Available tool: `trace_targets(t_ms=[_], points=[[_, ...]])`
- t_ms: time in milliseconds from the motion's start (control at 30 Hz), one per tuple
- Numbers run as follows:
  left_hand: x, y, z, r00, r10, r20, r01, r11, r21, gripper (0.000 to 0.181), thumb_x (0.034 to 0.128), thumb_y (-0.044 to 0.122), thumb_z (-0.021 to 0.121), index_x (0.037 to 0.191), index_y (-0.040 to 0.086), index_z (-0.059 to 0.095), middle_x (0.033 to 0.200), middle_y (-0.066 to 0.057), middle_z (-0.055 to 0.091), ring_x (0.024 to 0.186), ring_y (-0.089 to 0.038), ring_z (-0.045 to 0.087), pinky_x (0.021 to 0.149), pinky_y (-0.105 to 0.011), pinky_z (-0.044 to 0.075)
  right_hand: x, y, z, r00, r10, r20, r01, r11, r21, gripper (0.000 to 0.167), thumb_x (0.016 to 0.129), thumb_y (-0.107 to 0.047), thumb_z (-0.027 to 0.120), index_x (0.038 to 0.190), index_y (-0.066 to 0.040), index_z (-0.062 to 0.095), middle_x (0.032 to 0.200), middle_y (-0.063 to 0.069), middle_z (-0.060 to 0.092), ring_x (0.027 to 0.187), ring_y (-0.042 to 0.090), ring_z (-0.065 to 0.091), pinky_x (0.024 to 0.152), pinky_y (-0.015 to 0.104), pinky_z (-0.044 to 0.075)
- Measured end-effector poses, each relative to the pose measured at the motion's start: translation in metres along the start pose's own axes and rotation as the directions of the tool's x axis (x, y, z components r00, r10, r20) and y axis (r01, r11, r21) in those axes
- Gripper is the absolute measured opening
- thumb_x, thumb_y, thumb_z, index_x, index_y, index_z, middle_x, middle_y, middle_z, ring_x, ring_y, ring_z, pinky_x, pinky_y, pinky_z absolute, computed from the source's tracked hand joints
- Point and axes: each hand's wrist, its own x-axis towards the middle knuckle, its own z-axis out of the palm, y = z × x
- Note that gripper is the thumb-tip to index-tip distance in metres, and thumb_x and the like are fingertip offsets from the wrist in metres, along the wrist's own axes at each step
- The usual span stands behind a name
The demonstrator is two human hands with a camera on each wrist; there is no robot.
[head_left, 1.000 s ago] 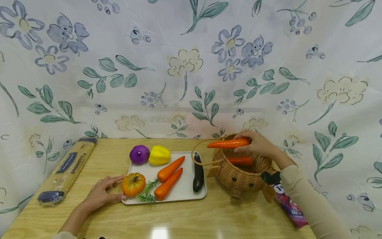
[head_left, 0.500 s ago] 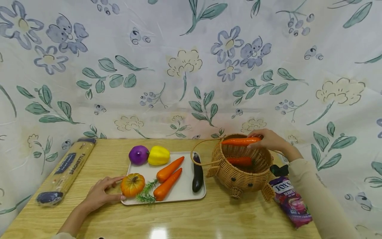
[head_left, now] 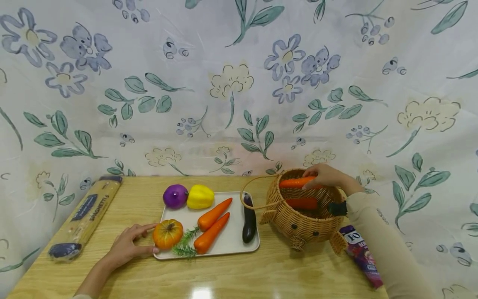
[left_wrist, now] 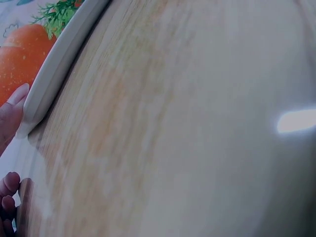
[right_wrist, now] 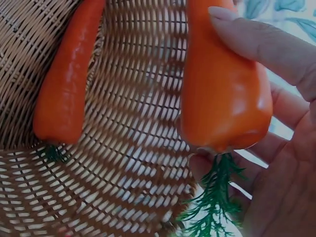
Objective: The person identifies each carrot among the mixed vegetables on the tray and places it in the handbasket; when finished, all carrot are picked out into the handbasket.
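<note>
Right hand: thumb and fingers pinching a carrot by its thick end, within the mouth of a wicker basket. Below that grip, in the same basket: second carrot. Left of the grip: basket handle, lowered outward. Farther left: tray with eggplant, pair of carrots, pumpkin, yellow pepper, purple onion. Left hand: fingers and thumb spread, thumb touching the tray's rim beside the pumpkin. Left of it: spaghetti pack. Nearer the wearer than the right grip: purple packet, partly covered by the sleeve.
</note>
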Motion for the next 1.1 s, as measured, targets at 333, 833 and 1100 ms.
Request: trace_targets(t_ms=[333,833,1100], points=[[-0.004,-0.001,0.000,1.000,-0.005,-0.016,0.005,1.000,0.007,0.065,0.0743,0.036,0.083,0.134,0.018,0.064,0.093,0.006,0.050,0.080,-0.007,0.036,0.068,-0.029,0.026,0.022,-0.001,0.017,0.993,0.039,0.110,-0.036,0.999,-0.029,0.038,0.083,-0.026,0.079,0.111,-0.003,0.070,0.109,0.013,0.065,0.091,0.025,0.055,0.079,0.039,0.046],[0.000,-0.001,0.008,0.997,0.053,-0.061,-0.055,0.998,-0.036,0.064,0.0709,0.032,0.085,0.130,0.019,0.066,0.087,0.008,0.049,0.076,-0.005,0.036,0.065,-0.028,0.027,0.035,0.018,0.036,0.979,0.116,0.170,-0.095,0.987,-0.126,0.027,0.078,-0.012,0.080,0.101,-0.003,0.069,0.097,0.009,0.064,0.082,0.021,0.053,0.070,0.034,0.046],[0.002,-0.003,0.007,0.996,0.055,-0.068,-0.057,0.998,-0.023,0.063,0.0717,0.031,0.085,0.131,0.020,0.066,0.089,0.008,0.051,0.078,-0.005,0.037,0.067,-0.027,0.028,0.039,0.023,0.044,0.990,0.106,0.095,-0.095,0.989,-0.113,0.042,0.077,-0.007,0.080,0.116,0.002,0.067,0.110,0.019,0.065,0.089,0.025,0.059,0.078,0.040,0.051]])
